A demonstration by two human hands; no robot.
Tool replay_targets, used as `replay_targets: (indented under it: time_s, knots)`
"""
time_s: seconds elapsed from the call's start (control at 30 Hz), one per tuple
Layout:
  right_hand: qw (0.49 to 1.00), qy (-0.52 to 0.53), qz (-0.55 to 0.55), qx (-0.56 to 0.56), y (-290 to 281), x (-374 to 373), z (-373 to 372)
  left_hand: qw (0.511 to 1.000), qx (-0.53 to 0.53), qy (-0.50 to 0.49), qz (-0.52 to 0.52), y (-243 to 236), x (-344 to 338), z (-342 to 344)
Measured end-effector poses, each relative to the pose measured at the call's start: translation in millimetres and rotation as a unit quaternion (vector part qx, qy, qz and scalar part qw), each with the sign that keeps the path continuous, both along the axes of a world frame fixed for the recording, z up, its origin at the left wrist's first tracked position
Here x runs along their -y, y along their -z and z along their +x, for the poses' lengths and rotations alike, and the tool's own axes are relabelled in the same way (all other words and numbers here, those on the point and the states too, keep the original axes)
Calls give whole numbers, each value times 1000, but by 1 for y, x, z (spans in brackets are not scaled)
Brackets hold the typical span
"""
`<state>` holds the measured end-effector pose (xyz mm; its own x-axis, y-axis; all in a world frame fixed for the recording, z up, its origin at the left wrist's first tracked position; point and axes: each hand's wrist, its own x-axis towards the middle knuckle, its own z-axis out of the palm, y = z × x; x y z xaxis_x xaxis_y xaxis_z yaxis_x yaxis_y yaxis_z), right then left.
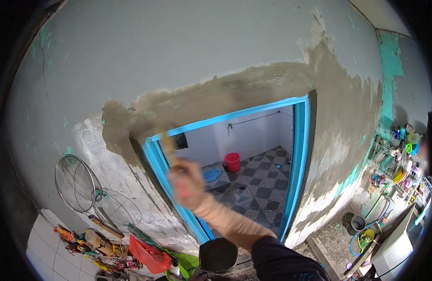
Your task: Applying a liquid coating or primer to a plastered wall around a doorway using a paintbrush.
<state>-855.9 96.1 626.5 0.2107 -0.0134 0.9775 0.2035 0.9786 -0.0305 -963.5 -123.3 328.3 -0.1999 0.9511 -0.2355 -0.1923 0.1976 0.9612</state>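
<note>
The fingers (191,169) of the right hand (185,183) look curled closed around a narrow yellowish hand tool (168,143), though blur hides each one's exact place. The tool points upward by the upper left corner of the bright blue door frame (301,140); whether its tip touches anything cannot be told, nor whether it is a brush or a trowel. A reddish patch shows at the palm, possibly the handle. No left hand can be made out; a dark pan (217,256) sits at the lower edge, near the forearm. Around the frame runs a band of brownish plaster (216,93), ragged where it meets the grey wall (178,42). Good work here probably calls for a firm grip with a loose wrist, light even strokes running along the frame, thin feathering at the ragged margin, and care to keep smears off the blue paint. Farther out, a red bucket (232,162) stands on the patterned floor (267,175) beyond the doorway, wire strainers (115,210) hang at left, and a crowded dish rack (417,187) lines the right wall.
</note>
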Motion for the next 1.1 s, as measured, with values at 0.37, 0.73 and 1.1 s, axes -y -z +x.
replay_targets:
  time_s: [0.37, 0.73, 1.1]
  knots:
    - [923, 318, 68, -206, -72, -98, 198, 999, -31, 4, -37, 18, 8, -21]
    - [996, 66, 31, 49, -29, 5, 55, 999, -1, -16, -47, 9, 12, -13]
    - [893, 437, -100, -50, -91, -96, 258, 998, 2, 23, -60, -2, 3, -10]
